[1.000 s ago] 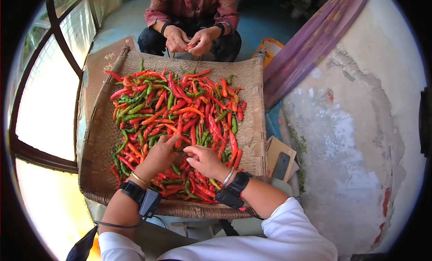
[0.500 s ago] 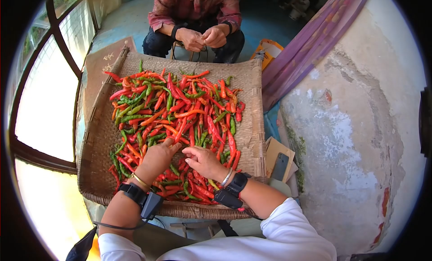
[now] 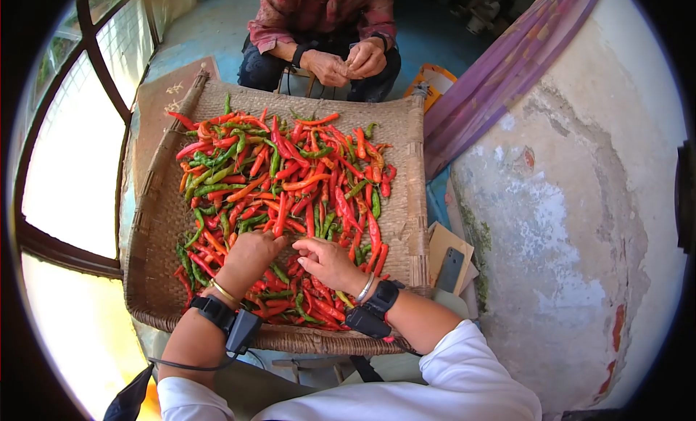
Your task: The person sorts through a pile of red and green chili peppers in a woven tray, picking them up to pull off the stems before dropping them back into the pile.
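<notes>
A large heap of red, orange and green chili peppers (image 3: 297, 178) covers a woven basket tray (image 3: 156, 261). My left hand (image 3: 252, 260) is over the near part of the heap, fingers closed around the lower end of a red chili pepper (image 3: 281, 216) that points away from me. Just to its right is my right hand (image 3: 328, 263), its fingers curled in towards the left. What the right fingertips hold, if anything, is hidden. Below both hands lie more chili peppers (image 3: 312, 298), mostly red.
Across the tray sits a person in a red patterned shirt (image 3: 326, 15), hands together (image 3: 348, 64) beyond the far rim. A phone (image 3: 450, 269) lies on cardboard at the right. A purple curtain (image 3: 500, 80) hangs by the worn wall (image 3: 558, 225). Windows (image 3: 72, 153) line the left.
My left hand's fingers have closed in, and the red chili pepper at them has shifted slightly left and turned more upright. My right hand has barely moved. The other person's hands shifted slightly right.
</notes>
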The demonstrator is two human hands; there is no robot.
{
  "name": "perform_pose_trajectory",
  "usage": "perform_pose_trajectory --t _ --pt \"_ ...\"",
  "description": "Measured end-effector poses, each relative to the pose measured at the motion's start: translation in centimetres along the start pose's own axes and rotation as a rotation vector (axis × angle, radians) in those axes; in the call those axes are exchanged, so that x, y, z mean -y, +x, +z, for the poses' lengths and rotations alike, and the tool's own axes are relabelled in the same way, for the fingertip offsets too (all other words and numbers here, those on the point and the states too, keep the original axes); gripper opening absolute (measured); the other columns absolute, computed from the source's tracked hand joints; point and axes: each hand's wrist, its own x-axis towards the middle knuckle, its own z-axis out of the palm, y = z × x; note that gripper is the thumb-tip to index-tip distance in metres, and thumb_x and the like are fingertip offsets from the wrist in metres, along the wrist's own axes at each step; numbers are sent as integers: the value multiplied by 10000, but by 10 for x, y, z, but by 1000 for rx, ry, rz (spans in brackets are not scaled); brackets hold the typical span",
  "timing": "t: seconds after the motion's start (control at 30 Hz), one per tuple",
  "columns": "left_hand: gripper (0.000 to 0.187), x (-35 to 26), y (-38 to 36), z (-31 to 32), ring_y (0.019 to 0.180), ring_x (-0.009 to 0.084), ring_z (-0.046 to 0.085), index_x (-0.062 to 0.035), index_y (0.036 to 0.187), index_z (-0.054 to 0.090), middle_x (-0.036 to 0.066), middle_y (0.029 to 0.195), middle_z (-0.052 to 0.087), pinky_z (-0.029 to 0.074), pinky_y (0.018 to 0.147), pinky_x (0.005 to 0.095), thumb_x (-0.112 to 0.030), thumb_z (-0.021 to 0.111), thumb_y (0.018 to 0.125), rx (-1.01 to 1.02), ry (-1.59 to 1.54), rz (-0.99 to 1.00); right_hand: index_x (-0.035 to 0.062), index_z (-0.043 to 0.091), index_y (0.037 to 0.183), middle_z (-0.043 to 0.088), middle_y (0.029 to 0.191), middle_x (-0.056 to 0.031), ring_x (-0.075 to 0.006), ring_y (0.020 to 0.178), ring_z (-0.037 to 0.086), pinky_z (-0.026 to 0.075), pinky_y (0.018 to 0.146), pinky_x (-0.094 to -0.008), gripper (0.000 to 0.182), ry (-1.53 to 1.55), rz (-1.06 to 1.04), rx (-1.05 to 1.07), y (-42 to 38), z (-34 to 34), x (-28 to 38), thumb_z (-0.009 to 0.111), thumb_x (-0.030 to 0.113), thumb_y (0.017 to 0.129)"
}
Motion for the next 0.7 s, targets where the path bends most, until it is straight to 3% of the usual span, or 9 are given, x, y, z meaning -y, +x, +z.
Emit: perform_pose_trajectory --t 0.2,0.27,0.3,0.37,0.47,0.5,0.57,0.7 --pt "209 -13 4 -12 625 225 599 -86 888 560 70 656 595 470 518 330 -194 603 715 -84 -187 -8 12 506 1110 597 841 -122 -203 766 597 470 702 -293 340 82 53 -41 0 -3 1 559 103 787" --pt "225 -18 4 -17 612 227 597 -84 880 565 71 657 599 469 516 331 -227 617 714 -106 -235 -18 9 436 1206 581 974 -96 -111 816 569 474 705 -259 414 206 55 27 0 -5 -1 560 119 826" --pt "229 -20 4 -18 598 227 594 -84 874 568 69 647 593 466 513 333 -225 631 705 -178 -259 -9 9 436 1206 581 974 -96 -111 816 569 474 705 -259 414 206 55 25 0 -6 3 560 119 826" --pt "234 -24 4 -24 583 227 590 -84 868 571 66 636 588 464 510 336 -223 645 696 -249 -284 1 -7 441 1189 570 926 -91 -112 799 563 459 721 -248 459 574 99 71 -1 -11 14 598 202 811" --pt "235 -29 3 -35 580 242 579 -66 868 591 88 642 570 455 507 339 -145 676 663 -343 -467 -33 -8 426 1208 558 997 -95 -104 846 552 455 737 -248 495 672 22 128 -4 -11 16 600 249 822" --pt "245 -31 2 -37 570 242 574 -66 861 597 85 628 564 453 503 337 -125 688 642 -352 -504 -59 -8 426 1208 558 997 -95 -104 846 552 455 737 -248 495 673 22 129 -4 -10 16 600 249 822" --pt "256 -33 0 -36 560 242 569 -66 855 602 82 614 558 450 499 335 -105 701 622 -360 -541 -87 1 460 1177 559 1001 -99 -112 891 548 452 755 -255 462 294 -110 52 -3 -8 17 588 279 832" --pt "249 -39 -2 -44 559 236 560 -71 842 591 69 617 547 445 500 332 -124 706 628 -441 -481 -10 7 506 1109 580 969 -101 -115 836 576 466 715 -243 382 269 -124 67 -5 -8 17 552 291 858"
